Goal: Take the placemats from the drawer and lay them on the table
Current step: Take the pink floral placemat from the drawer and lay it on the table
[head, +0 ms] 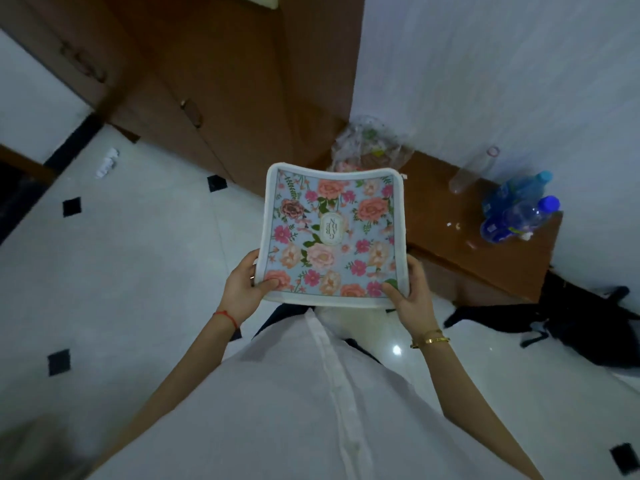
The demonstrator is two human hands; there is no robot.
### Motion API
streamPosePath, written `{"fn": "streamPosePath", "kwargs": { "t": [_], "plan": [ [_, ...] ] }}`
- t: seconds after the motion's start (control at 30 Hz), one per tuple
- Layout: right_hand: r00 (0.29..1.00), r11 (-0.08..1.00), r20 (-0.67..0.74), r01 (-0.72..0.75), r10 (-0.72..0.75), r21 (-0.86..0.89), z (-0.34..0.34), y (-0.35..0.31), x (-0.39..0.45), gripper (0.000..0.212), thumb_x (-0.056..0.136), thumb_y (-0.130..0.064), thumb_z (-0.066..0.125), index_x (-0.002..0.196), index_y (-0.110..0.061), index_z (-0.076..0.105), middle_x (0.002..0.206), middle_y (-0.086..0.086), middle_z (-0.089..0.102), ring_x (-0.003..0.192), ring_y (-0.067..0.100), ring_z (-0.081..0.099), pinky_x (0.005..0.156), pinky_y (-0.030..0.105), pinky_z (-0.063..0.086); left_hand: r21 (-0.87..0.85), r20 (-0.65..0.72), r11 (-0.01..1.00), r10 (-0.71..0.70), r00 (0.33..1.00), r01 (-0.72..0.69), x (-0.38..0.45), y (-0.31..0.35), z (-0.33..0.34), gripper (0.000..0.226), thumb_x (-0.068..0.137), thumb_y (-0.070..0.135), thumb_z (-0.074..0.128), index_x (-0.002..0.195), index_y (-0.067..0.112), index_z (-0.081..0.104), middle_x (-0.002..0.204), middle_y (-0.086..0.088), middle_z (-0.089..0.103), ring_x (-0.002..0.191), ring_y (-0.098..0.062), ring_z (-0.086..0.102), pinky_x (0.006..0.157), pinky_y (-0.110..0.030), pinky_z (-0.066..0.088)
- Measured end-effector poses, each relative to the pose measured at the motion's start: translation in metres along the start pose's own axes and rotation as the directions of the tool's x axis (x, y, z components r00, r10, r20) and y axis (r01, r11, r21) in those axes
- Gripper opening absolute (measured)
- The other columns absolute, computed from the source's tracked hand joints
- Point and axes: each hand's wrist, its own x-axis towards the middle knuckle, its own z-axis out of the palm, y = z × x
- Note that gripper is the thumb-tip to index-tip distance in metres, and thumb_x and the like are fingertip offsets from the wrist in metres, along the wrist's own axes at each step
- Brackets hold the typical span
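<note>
A square placemat [332, 233] with pink and orange flowers on pale blue and a white border is held flat in front of my body, above the floor. My left hand [244, 285] grips its near left corner, thumb on top. Its near right corner sits in my right hand [410, 296], thumb on top as well. Whether more mats lie beneath the top one cannot be told. The low brown table [460, 233] stands to the right, just beyond the mat's far right edge.
On the table stand two blue-capped water bottles [516, 216], a clear empty bottle [474, 171] and a plastic bag [370, 147]. Brown cupboard doors with handles [192, 112] fill the upper left. A black bag [581, 320] lies on the white tiled floor at right.
</note>
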Motion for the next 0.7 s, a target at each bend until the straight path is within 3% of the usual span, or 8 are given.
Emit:
{"fn": "streamPosePath", "kwargs": {
  "t": [0.07,0.17,0.33,0.47,0.6,0.7],
  "plan": [
    [0.996,0.999,0.081,0.04,-0.037,-0.036,-0.01,-0.004,-0.004,0.055,0.086,0.001,0.065,0.133,-0.014,0.042,0.122,0.005,0.053,0.108,0.008,0.058,0.086,0.02,0.053,-0.054,-0.078,0.998,-0.023,0.997,0.019,-0.03,-0.007,0.008,0.054,0.078,-0.001,0.072,0.123,0.022,0.052,0.109,0.003,0.068,0.099,-0.013,0.067,0.087,-0.031,0.056],
    [0.972,0.992,0.222,0.1,-0.08,-0.078,-0.017,-0.008,-0.008,0.056,0.086,0.0,0.065,0.133,-0.02,0.041,0.125,-0.002,0.053,0.115,0.013,0.056,0.092,0.027,0.051,-0.158,-0.196,0.987,-0.062,0.979,0.031,-0.074,-0.02,0.021,0.053,0.08,-0.002,0.069,0.123,0.023,0.052,0.112,-0.003,0.067,0.098,-0.019,0.067,0.082,-0.032,0.057],
    [0.891,0.97,0.446,0.18,-0.092,-0.161,-0.006,-0.018,-0.018,0.055,0.087,-0.003,0.065,0.135,-0.017,0.041,0.124,-0.001,0.053,0.115,0.015,0.055,0.094,0.034,0.049,-0.301,-0.39,0.953,-0.165,0.906,0.044,-0.152,-0.038,0.032,0.051,0.081,-0.001,0.069,0.122,0.022,0.052,0.11,-0.001,0.067,0.096,-0.015,0.067,0.081,-0.025,0.056],
    [0.802,0.949,0.587,0.257,-0.105,-0.183,0.024,-0.031,-0.032,0.055,0.086,0.001,0.065,0.133,-0.014,0.041,0.122,-0.008,0.053,0.111,-0.003,0.054,0.091,0.015,0.046,-0.35,-0.546,0.936,-0.223,0.807,0.022,-0.212,-0.056,0.032,0.05,0.079,-0.001,0.071,0.12,0.021,0.054,0.11,0.001,0.067,0.094,-0.01,0.068,0.08,-0.025,0.057],
    [0.684,0.938,0.724,0.304,-0.092,-0.168,0.063,-0.048,-0.054,0.055,0.085,0.001,0.065,0.131,-0.017,0.04,0.117,-0.01,0.055,0.104,-0.01,0.057,0.082,0.01,0.049,-0.44,-0.678,0.898,-0.306,0.669,-0.035,-0.268,-0.065,0.033,0.051,0.08,-0.008,0.067,0.121,0.016,0.05,0.105,0.001,0.065,0.084,0.003,0.067,0.069,-0.013,0.053],
    [0.567,0.922,0.819,0.358,-0.088,-0.149,0.096,-0.056,-0.072,0.055,0.085,0.004,0.064,0.128,-0.021,0.039,0.113,-0.016,0.053,0.098,-0.015,0.057,0.078,0.009,0.049,-0.496,-0.742,0.865,-0.378,0.553,-0.074,-0.31,-0.076,0.035,0.051,0.08,-0.006,0.068,0.121,0.018,0.05,0.106,0.003,0.065,0.085,0.002,0.067,0.071,-0.016,0.055]
  ]
}}
